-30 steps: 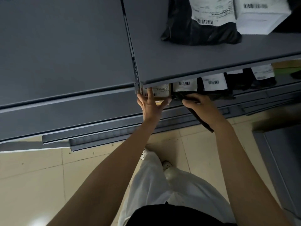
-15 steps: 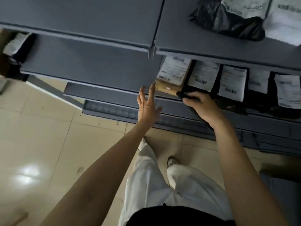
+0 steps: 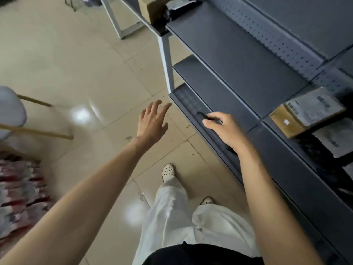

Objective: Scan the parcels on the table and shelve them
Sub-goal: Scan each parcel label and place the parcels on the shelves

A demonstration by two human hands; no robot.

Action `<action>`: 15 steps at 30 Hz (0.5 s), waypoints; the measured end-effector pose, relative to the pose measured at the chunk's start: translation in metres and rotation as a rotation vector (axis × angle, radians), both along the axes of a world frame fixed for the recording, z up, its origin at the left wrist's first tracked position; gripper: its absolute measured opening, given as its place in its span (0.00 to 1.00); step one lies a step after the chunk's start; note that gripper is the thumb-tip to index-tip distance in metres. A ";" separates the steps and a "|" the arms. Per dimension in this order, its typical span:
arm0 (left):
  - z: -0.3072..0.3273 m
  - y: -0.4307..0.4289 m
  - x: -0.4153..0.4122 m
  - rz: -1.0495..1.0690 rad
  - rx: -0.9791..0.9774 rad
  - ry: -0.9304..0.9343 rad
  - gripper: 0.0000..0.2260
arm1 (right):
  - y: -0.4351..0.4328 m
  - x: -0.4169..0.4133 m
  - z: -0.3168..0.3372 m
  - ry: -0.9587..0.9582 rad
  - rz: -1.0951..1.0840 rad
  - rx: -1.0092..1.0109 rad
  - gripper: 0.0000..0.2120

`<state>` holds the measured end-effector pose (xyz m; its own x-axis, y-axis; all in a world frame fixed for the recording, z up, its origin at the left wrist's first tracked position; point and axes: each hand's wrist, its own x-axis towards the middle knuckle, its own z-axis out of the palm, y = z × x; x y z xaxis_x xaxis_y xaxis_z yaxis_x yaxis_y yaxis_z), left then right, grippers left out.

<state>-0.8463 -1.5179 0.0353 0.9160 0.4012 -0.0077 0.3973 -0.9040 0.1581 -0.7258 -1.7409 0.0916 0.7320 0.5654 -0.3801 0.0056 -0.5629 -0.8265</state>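
Observation:
A brown cardboard parcel [image 3: 303,114] with a white label lies on a grey shelf [image 3: 238,60] at the right, with dark bagged parcels [image 3: 328,148] beside and below it. My left hand [image 3: 151,122] hangs over the floor with its fingers spread and nothing in it. My right hand [image 3: 224,129] is near the front edge of the lower shelf, closed around a slim black object, probably a scanner [image 3: 205,116], of which only the tip shows. Another brown parcel [image 3: 152,8] sits on a shelf at the top.
The grey metal shelving unit runs along the right side, its white post [image 3: 167,60] just ahead of my hands. Tiled floor [image 3: 76,54] spreads to the left. A white stool with wooden legs [image 3: 11,111] and a blurred patterned heap [image 3: 21,192] lie at the far left.
My left hand has come off the brown parcel and away from the shelf, out over the floor. The view has swung left, so the shelved parcels now sit at the right.

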 end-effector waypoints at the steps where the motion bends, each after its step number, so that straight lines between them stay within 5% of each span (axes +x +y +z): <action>1: 0.004 0.014 -0.006 0.027 0.024 0.007 0.31 | 0.016 -0.002 0.005 -0.012 0.034 0.005 0.16; 15: 0.064 0.258 -0.027 0.181 0.159 0.021 0.23 | 0.289 0.005 0.064 -0.160 0.155 0.153 0.19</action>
<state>-0.8737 -1.2596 0.0991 0.8292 0.5567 0.0506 0.5570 -0.8304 0.0091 -0.7210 -1.4517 0.1555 0.6763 0.7173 -0.1676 0.2198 -0.4136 -0.8835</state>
